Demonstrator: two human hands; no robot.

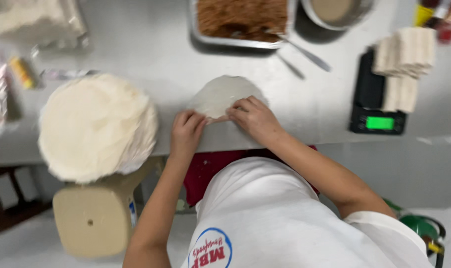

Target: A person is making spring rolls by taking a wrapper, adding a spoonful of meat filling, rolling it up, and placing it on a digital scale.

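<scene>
A thin round white wrapper (223, 94) lies on the steel table (151, 44) in front of me. My left hand (187, 133) pinches its near edge from the left. My right hand (254, 119) presses on the near edge from the right, fingers curled over the folded part. Both hands are touching the wrapper where its near side is folded up. What lies under the fold is hidden.
A tall stack of round wrappers (96, 126) sits at the left table edge above a tan stool (94, 218). A metal tray of brown filling (241, 20) with a spoon (305, 52) stands behind. A digital scale (377, 106) carries stacked rolls (404, 54). A metal bowl (334, 12) is beyond.
</scene>
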